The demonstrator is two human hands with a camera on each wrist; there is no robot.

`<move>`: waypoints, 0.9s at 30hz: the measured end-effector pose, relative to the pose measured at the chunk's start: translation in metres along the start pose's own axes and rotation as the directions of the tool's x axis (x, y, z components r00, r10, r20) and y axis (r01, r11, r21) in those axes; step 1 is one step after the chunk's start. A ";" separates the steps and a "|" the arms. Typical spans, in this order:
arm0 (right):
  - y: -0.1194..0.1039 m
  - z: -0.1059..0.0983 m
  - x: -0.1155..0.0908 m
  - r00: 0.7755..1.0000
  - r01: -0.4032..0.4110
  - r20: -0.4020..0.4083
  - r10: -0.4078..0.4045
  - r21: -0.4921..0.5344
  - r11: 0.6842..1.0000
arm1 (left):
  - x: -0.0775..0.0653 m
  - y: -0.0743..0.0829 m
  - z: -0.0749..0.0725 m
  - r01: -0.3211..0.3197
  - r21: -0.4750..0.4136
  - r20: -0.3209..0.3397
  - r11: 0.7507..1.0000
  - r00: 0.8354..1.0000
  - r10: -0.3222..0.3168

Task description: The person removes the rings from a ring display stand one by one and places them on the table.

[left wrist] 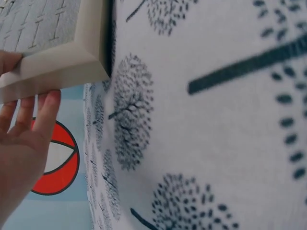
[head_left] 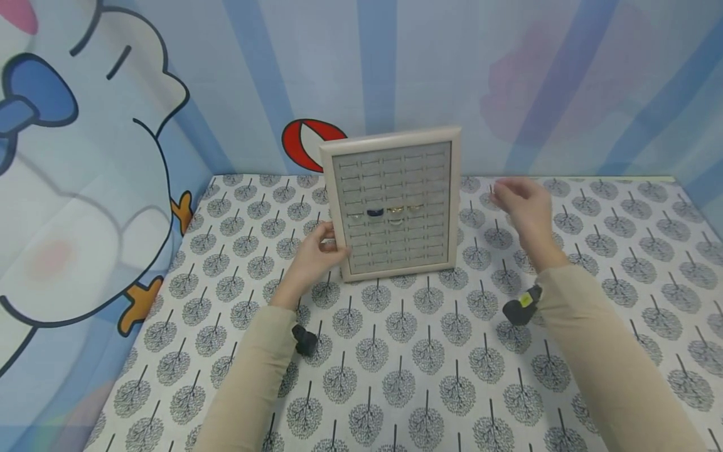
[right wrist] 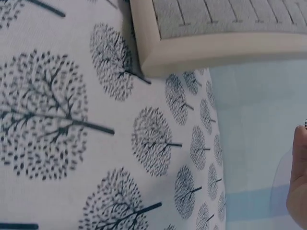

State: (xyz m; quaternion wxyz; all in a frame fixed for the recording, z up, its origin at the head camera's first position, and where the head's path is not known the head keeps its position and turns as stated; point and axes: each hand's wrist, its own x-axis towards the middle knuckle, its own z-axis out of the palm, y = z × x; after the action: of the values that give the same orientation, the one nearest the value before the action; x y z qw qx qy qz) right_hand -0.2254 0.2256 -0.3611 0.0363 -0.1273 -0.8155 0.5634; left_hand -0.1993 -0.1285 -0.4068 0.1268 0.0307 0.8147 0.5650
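A cream-framed ring display board [head_left: 398, 251] with a grey slotted pad stands upright on the cloth, tilted a little. Across its middle sit several rings, among them a dark blue ring [head_left: 375, 213], a gold ring [head_left: 395, 210] and a silver ring [head_left: 395, 222]. My left hand [head_left: 319, 254] grips the lower left edge of the frame, thumb in front and fingers behind. Raised to the right of the board and apart from it, my right hand [head_left: 525, 207] has thumb and fingers together. A small speckled piece [right wrist: 305, 124] shows at its fingertip, mostly cut off in the right wrist view.
A white cloth [head_left: 395, 376] printed with dark trees covers the table. Behind it hangs a light blue backdrop [head_left: 440, 69] with cartoon figures, close to the back of the board. Black wrist straps [head_left: 519, 309] hang below both sleeves.
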 end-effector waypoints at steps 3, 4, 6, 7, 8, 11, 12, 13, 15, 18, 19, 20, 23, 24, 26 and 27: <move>0.007 -0.003 0.001 0.999 -0.034 -0.007 0.034 -0.026 0.999 | 0.000 -0.002 -0.001 0.007 -0.022 0.018 1.000 1.000 -0.007; 0.010 -0.004 0.001 0.999 -0.043 -0.006 0.042 -0.034 0.999 | 0.001 -0.002 -0.001 0.011 -0.031 0.022 0.999 1.000 -0.011; 0.018 -0.006 0.004 0.998 -0.066 -0.017 0.065 -0.041 0.997 | 0.001 -0.003 -0.002 0.022 -0.047 0.027 0.999 0.999 -0.020; 0.021 -0.007 0.004 0.997 -0.077 -0.019 0.076 -0.052 0.996 | 0.001 -0.004 -0.002 0.024 -0.056 0.030 0.998 0.999 -0.022; 0.023 -0.007 0.004 0.996 -0.086 -0.022 0.084 -0.067 0.994 | 0.002 -0.004 -0.002 0.023 -0.063 0.032 0.998 0.999 -0.021; 0.030 -0.009 0.004 0.993 -0.114 -0.030 0.112 -0.086 0.990 | 0.004 -0.006 -0.002 0.022 -0.076 0.031 0.997 0.999 -0.020; 0.029 -0.011 0.003 0.993 -0.118 -0.018 0.116 -0.110 0.987 | 0.004 -0.007 -0.002 0.021 -0.075 0.030 0.997 0.999 -0.019; 0.032 -0.012 0.003 0.992 -0.125 -0.010 0.124 -0.107 0.986 | 0.005 -0.008 -0.002 0.017 -0.073 0.031 0.997 0.999 -0.014; 0.036 -0.015 0.003 0.991 -0.136 0.004 0.137 -0.098 0.986 | 0.005 -0.008 -0.003 0.013 -0.065 0.033 0.998 0.999 -0.011; 0.043 -0.019 0.004 0.987 -0.161 0.001 0.163 -0.138 0.977 | 0.005 -0.008 -0.003 0.005 -0.049 0.042 0.999 0.999 -0.002; 0.045 -0.019 0.005 0.984 -0.175 -0.010 0.176 -0.150 0.973 | 0.005 -0.008 -0.003 0.001 -0.046 0.045 0.999 0.999 0.001; 0.047 -0.020 0.005 0.983 -0.181 -0.017 0.181 -0.171 0.968 | 0.005 -0.008 -0.004 0.000 -0.043 0.046 0.999 0.999 0.002; 0.052 -0.022 0.005 0.982 -0.190 -0.026 0.189 -0.225 0.956 | 0.005 -0.007 -0.004 -0.005 -0.028 0.046 1.000 0.999 0.006; 0.053 -0.023 0.005 0.983 -0.181 -0.015 0.182 -0.228 0.957 | 0.005 -0.007 -0.004 -0.004 -0.024 0.041 1.000 0.999 0.005; 0.054 -0.025 0.004 0.986 -0.161 0.007 0.168 -0.250 0.955 | 0.005 -0.006 -0.004 -0.003 -0.018 0.035 1.000 0.999 0.003; 0.055 -0.026 0.005 0.985 -0.162 0.010 0.170 -0.258 0.952 | 0.005 -0.006 -0.004 -0.001 -0.015 0.033 1.000 0.999 0.001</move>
State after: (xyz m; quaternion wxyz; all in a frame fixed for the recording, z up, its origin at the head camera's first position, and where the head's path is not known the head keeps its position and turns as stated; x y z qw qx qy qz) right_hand -0.2155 0.2683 -0.4032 -0.0412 -0.1897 -0.8684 0.4562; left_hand -0.2042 -0.1336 -0.4117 0.1402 0.0395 0.8083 0.5705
